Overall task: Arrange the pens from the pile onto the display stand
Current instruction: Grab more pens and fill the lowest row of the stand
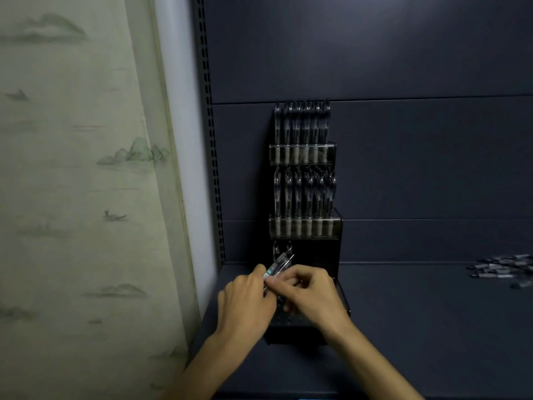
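Hands meet low in front of the display stand (305,226), right over its bottom tier. The left hand (245,298) comes in from the left with its fingers curled around a small bunch of clear-barrelled pens (278,267), whose clip ends poke up and to the right past the thumb, tilted rather than upright. The right hand (313,293) sits just beside it, touching the same bunch — thumb and forefinger pinch the pens near the point where they leave the left fist, the other fingers bent under. How many pens are in the grip I cannot tell; the picture blurs there.

The black stand rises in three tiers against the dark blue back panel (403,168) of the shelf. Its top row (301,125) and middle row (304,194) are packed with upright pens, their pale grips showing through the clear front trays. In the bottom tier only a couple of pens (281,249) stand at the left end, right behind the held bunch.

Well apart from both hands, far off at the right edge of the shelf floor (418,327), lies the loose pile of pens (501,268) — a scatter of dark and pale shapes. A pale printed curtain (80,183) hangs at the left.
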Demonstrator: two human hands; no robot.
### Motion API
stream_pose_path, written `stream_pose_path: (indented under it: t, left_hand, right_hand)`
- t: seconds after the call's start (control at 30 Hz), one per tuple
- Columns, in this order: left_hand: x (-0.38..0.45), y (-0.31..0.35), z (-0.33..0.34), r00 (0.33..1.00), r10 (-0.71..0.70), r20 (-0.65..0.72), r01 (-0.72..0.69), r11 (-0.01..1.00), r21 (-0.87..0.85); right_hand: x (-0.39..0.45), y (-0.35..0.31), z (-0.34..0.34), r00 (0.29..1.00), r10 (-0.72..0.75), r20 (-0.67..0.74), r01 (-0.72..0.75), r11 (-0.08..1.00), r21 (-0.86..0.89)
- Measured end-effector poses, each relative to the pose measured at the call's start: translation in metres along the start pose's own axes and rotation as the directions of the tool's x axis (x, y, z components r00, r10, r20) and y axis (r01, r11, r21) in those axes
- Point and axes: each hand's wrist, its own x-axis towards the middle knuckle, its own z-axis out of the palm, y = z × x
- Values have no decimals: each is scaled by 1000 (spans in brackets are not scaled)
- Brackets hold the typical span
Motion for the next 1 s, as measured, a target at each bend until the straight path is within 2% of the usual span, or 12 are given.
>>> stream_pose_path:
  t: [0.17, 0.4, 0.57, 0.67, 0.73, 0.8, 0.87, 0.9, 1.0]
  left_hand:
    - [-3, 5, -1, 1000, 16, 18, -16, 1000, -4]
    - [-1, 11, -3, 1000, 17, 5, -16, 1000, -11]
    - [2, 4, -3, 999, 4, -49, -5, 1000, -20]
    - [2, -2, -1, 996, -8, -85, 6, 1000, -28]
    - [1, -4, 0, 994, -19, -107, 16, 999, -29]
    - [1, -6, -1, 993, -30, -114, 27, 999, -29]
    - [0, -7, -2, 993, -52, -107, 50, 999, -21]
    - [1, -7, -2, 993, -59, -102, 58, 998, -19]
    - [1, -8, -1, 993, -62, -98, 60, 998, -20]
  right_hand:
    - [1, 2, -2, 998, 54, 20, -56, 989, 135]
    - [0, 0, -2, 997, 61, 56, -72, 970, 232]
    - [9, 1, -17, 993, 106, -56, -73, 903, 422]
    - [17, 3, -28, 982, 84, -167, 6, 879, 477]
    - [20, 5, -35, 962, 5, -274, 97, 928, 359]
    - [22, 8, -42, 920, -147, -364, 185, 980, 70]
    - [23, 10, -45, 871, -310, -381, 233, 944, -234]
    - [23, 11, -46, 857, -368, -360, 251, 910, -330]
    - [26, 16, -42, 836, -464, -294, 282, 822, -494]
